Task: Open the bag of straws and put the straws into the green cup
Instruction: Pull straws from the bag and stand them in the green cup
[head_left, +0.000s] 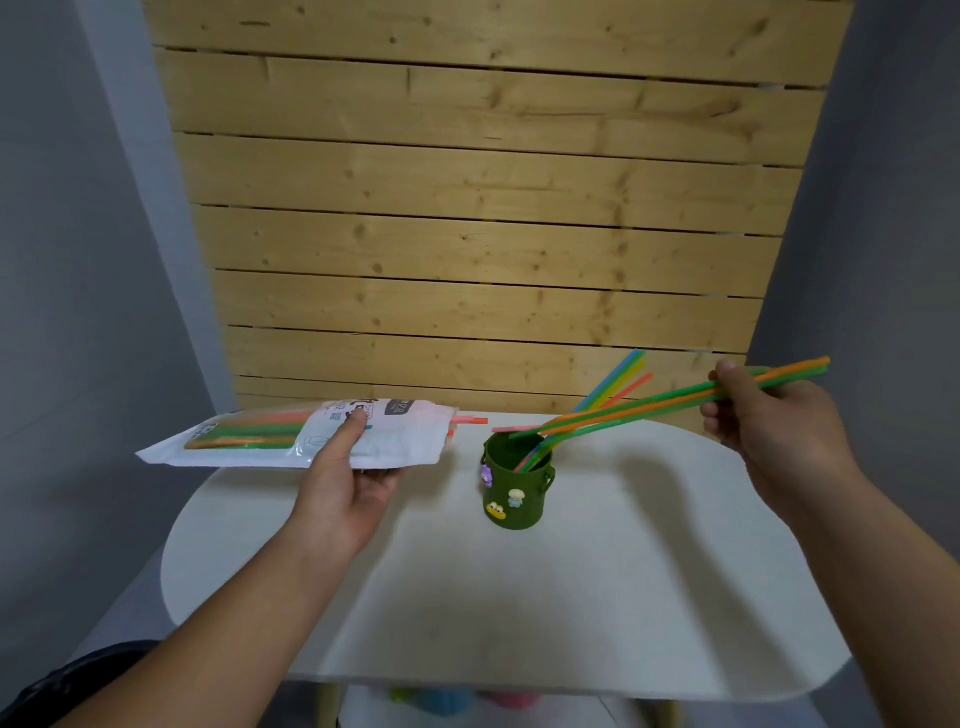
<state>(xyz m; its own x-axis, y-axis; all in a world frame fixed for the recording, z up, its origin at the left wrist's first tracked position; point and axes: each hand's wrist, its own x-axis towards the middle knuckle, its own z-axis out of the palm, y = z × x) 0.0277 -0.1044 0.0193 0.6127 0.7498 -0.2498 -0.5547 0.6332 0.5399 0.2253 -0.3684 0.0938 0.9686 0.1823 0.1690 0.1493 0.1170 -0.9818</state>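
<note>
My left hand (347, 483) grips the white bag of straws (260, 441) from below, thumb on top, and holds it level above the table's left side. Its open right end shows pink straw tips (470, 420). The dark green cup (517, 486) with small figures stuck on it stands upright mid-table, with several coloured straws (615, 382) leaning out to the right. My right hand (769, 415) pinches a few green and orange straws (649, 405) at their far end. Their free tips reach over the cup's rim.
The white oval table (519, 597) ends at a front edge close to me. A wooden slat wall (478, 208) stands right behind it, with grey walls on both sides. Blurred coloured items (441, 699) lie under the table.
</note>
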